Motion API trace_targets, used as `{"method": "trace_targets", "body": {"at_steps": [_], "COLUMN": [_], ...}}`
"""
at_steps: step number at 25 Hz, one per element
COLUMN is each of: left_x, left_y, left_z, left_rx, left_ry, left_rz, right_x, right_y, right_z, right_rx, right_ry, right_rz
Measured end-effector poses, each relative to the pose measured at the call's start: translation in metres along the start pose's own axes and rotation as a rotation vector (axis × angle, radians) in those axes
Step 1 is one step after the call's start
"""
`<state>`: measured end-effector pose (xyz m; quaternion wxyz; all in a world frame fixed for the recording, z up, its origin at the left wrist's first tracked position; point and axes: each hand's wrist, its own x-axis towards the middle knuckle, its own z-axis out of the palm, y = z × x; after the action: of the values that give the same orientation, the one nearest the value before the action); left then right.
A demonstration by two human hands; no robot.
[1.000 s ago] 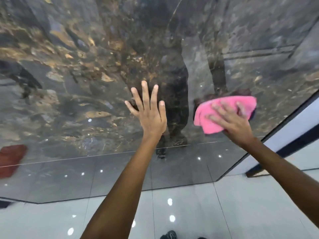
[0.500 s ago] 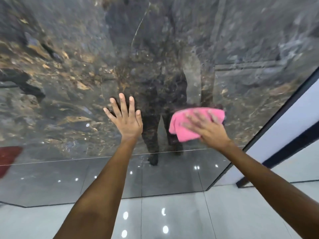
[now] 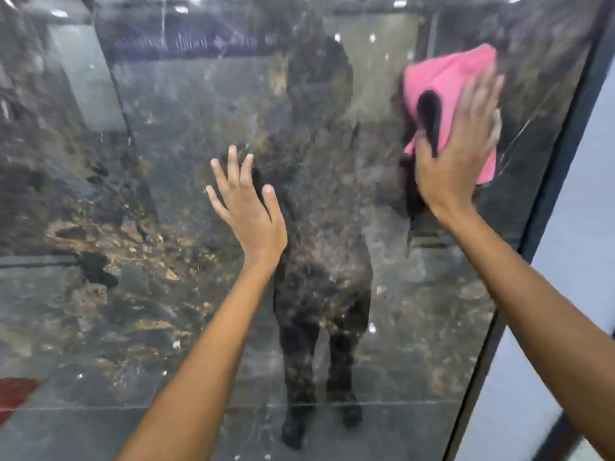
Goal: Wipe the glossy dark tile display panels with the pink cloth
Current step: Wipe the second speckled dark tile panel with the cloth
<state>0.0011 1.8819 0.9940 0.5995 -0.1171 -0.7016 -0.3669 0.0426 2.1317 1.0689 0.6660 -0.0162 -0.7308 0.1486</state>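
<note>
Right hand (image 3: 456,151) flat on the pink cloth (image 3: 446,81), up in the upper right of the frame, pressing it against the dark tile panel (image 3: 133,294). That grip is wide: fingers look straight and spread over the fabric though blurred at the tips, palm bearing on it, nothing curled round it. The cloth sits close to the panel's dark right edge frame (image 3: 565,161), bunched and folded, with a dark fold or gap showing beside the thumb.

Left hand (image 3: 248,207) at centre frame, fingers splayed, set flat on the panel itself and holding nothing. A brace, I'd say.

Now the cloth. Soft, light, limp; it looks like it will crumple and slide under the palm rather than keep its shape, so the best place to bear on it is the middle, with the loose corners tucked under the fingers. The panel is hard and glossy, slick enough to mirror the person and the ceiling lights, so the cloth should glide easily, and a flat palm spreads the pressure better than fingertips would.

A pale wall (image 3: 582,261) runs down the right side, beyond the frame. Plenty of panel remains to the left and below, by my judgement.
</note>
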Motion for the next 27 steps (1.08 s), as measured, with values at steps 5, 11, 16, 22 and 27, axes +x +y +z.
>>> {"method": "trace_targets", "body": {"at_steps": [5, 11, 16, 22, 27], "left_x": [0.019, 0.013, 0.014, 0.049, 0.084], "left_y": [-0.002, -0.012, -0.015, 0.031, 0.086], "left_z": [0.015, 0.016, 0.016, 0.010, 0.047], "left_rx": [0.224, 0.267, 0.271, 0.040, 0.153], "left_ry": [-0.056, -0.045, -0.040, 0.076, -0.082], "left_rz": [0.039, 0.080, 0.112, 0.042, 0.136], "right_x": [-0.054, 0.047, 0.149, -0.041, 0.079], "right_y": [-0.021, 0.016, -0.085, -0.008, 0.060], "right_z": [0.015, -0.004, 0.010, 0.013, -0.031], "right_rx": [0.015, 0.022, 0.162, -0.108, -0.072], "right_ry": [-0.213, 0.056, 0.018, -0.344, -0.038], "right_rz": [-0.777, -0.311, -0.360, -1.167, -0.533]}}
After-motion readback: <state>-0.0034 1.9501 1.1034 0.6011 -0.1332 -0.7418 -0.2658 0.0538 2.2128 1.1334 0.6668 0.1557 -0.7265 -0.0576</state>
